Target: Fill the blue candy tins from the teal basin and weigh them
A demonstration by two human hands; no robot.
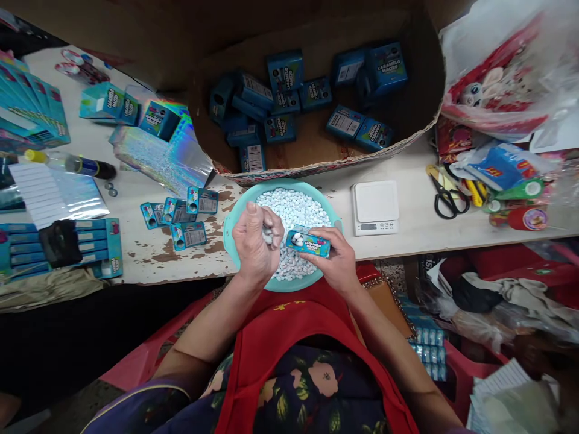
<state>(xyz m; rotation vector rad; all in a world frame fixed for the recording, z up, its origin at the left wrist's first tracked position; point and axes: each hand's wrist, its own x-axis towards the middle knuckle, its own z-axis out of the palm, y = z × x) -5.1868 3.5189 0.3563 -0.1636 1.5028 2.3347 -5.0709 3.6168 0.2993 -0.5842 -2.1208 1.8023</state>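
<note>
My left hand (259,242) is curled around some white candies (268,236), a few of which show between the fingers. It is over the left part of a turquoise bowl (231,224) filled with small white candies (298,205). Over the bowl's right part, my right hand (335,256) grips a small blue candy box (312,244) between thumb and fingers. Through the opening at the box's left end, white candies are visible. The box's opening faces my left hand, with a small gap between them. Left of the bowl lie several similar blue boxes (190,235) with round openings.
Behind the bowl a large cardboard carton (316,161) holds several blue boxes (284,71). To the right are a white digital scale (375,208), black-handled scissors (447,202) and plastic bags (502,90). Stacked blue cartons (34,108) and a dark bottle (85,166) stand at left.
</note>
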